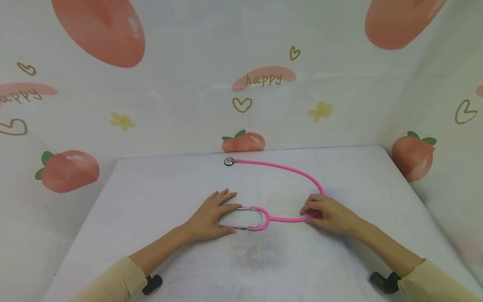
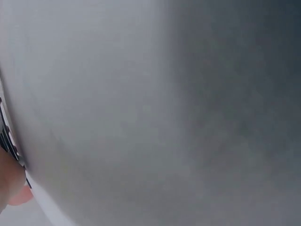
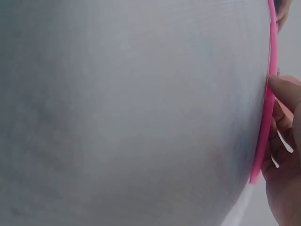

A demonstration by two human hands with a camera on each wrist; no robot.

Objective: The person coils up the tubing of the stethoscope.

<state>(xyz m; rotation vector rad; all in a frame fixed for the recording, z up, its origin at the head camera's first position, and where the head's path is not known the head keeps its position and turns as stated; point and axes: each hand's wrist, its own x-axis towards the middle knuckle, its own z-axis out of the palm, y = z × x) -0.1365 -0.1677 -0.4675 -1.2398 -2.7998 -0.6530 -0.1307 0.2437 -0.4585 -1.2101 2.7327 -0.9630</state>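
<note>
A stethoscope with pink tubing (image 1: 290,219) lies on the white table in the head view. Its chest piece (image 1: 229,161) is near the back edge, and the tubing curves from there round to the right. My left hand (image 1: 211,214) rests at the metal ear tubes (image 1: 241,227), fingers spread, index finger along the upper tube and thumb by the lower one; the ear tips are hidden. At the bend on the right, my right hand (image 1: 330,213) pinches the tubing. The right wrist view shows the pink tube (image 3: 266,117) between thumb and curled fingers.
The white tabletop (image 1: 170,180) reaches back to a cloth wall (image 1: 181,105) printed with fruit, hearts and flowers. A dark wrist device (image 1: 152,285) sits by the left sleeve, another dark device (image 1: 384,282) by the right sleeve.
</note>
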